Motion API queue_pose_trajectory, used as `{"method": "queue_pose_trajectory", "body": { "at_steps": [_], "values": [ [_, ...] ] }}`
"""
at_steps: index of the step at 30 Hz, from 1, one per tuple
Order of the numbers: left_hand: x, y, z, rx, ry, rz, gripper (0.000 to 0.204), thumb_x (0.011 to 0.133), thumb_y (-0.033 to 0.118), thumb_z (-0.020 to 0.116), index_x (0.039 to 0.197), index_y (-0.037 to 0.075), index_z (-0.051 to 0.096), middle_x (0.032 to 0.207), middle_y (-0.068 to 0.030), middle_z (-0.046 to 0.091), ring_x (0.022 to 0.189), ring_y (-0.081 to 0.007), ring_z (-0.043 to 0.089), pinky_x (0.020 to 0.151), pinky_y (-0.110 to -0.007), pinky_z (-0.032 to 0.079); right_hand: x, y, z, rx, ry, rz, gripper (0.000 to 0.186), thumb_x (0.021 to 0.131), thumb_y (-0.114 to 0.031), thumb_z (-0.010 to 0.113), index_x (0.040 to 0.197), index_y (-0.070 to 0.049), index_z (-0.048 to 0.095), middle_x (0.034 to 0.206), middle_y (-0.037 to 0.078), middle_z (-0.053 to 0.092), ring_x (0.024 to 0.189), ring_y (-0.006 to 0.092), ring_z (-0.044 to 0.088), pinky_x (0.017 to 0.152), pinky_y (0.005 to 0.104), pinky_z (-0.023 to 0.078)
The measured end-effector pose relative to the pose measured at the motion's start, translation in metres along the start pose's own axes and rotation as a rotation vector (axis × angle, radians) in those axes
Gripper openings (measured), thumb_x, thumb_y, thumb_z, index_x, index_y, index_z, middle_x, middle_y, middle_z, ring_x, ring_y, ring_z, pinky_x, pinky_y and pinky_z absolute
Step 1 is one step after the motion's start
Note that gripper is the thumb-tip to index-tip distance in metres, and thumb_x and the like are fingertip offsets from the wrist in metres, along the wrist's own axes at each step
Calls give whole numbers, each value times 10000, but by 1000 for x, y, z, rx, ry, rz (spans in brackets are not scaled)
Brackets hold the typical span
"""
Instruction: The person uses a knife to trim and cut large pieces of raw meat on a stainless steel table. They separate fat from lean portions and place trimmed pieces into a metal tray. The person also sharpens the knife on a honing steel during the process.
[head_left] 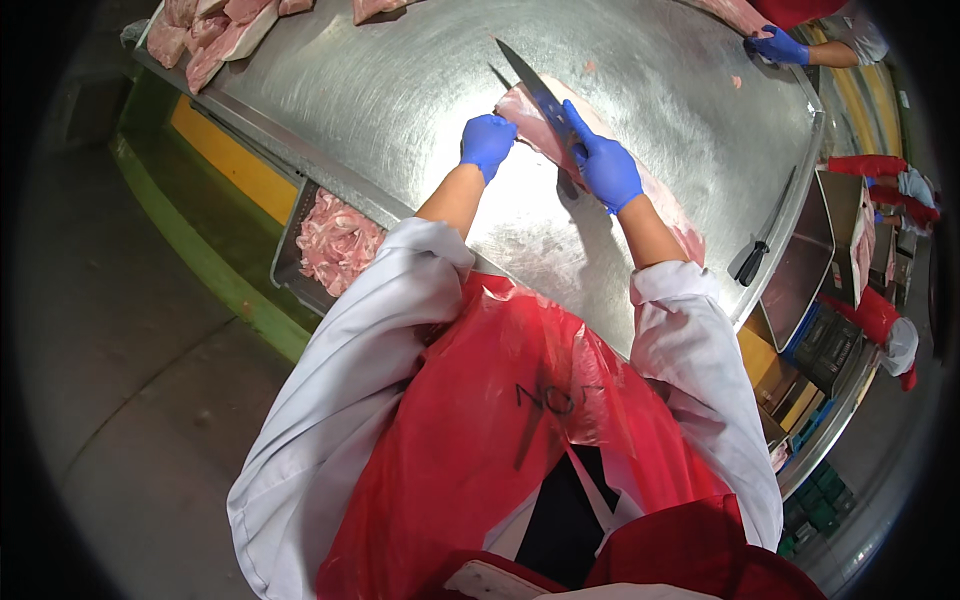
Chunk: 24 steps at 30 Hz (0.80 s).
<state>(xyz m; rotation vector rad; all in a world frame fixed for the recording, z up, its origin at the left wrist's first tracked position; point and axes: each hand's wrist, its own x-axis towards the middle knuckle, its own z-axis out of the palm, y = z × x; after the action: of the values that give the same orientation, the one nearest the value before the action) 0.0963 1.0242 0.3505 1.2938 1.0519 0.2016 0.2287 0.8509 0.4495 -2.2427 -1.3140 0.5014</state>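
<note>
A long piece of pale pink meat [660,205] lies slantwise across the metal table [430,90] in front of me. My right hand [608,170], in a blue glove, is closed on a knife [532,80], its index finger stretched along the blade. The blade points to the far left, over the far end of the meat. My left hand [488,143], also gloved in blue, is closed at the left edge of that end and pinches the meat there. The fingertips of the left hand and most of the knife's handle are hidden.
Several meat pieces [205,45] are heaped at the far left. A bin [283,255] of meat trimmings [338,240] sits below the near left table edge. Another knife [752,262] with a black handle lies at the right edge. A co-worker's gloved hand [780,46] touches meat at the far right.
</note>
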Motion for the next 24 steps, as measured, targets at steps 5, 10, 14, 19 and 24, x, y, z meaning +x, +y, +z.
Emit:
{"method": "queue_pose_trajectory", "body": {
  "at_steps": [5, 10, 14, 19, 24],
  "values": [
    [-2, -9, 0, -45, 84, 84, 112, 869, 112, 677, 774, 54, 662, 640, -17, 597, 486, -100, 505, 426, -277, 379, 5, -26, 3, -92, -239, 95, 742, 943, -54, 520, 1587, -342, 290, 920, 206, 708, 754, 350, 686, 721, 429, 534],
    [-9, -1, -1, -1, 110, 61, 114, 880, 127, 665, 801, 46, 675, 642, -26, 600, 480, -104, 506, 419, -286, 380, -3, -32, 5, -195, -206, -19, 748, 944, -48, 487, 1593, -349, 266, 835, 183, 694, 713, 328, 681, 674, 416, 526],
    [-16, 8, -1, 43, 124, -9, 123, 886, 135, 651, 818, 37, 680, 636, -38, 596, 473, -115, 505, 418, -302, 390, -32, -20, -26, -372, -361, 2, 736, 944, -51, 476, 1584, -358, 283, 810, 144, 693, 689, 313, 679, 636, 426, 518],
    [-19, 6, 1, 29, 153, 5, 119, 885, 137, 645, 839, 35, 688, 643, -48, 600, 501, -139, 530, 444, -326, 415, -35, -9, -29, -390, -332, -83, 723, 968, -128, 500, 1580, -411, 241, 766, 144, 669, 665, 318, 672, 616, 450, 522],
    [-28, 15, 8, 128, 197, 101, 140, 899, 158, 664, 869, 23, 688, 723, -54, 638, 592, -149, 574, 526, -340, 469, 20, -37, 9, -265, -316, -85, 618, 1023, -239, 467, 1559, -441, 237, 862, 175, 703, 676, 339, 691, 626, 442, 542]
  ]
}}
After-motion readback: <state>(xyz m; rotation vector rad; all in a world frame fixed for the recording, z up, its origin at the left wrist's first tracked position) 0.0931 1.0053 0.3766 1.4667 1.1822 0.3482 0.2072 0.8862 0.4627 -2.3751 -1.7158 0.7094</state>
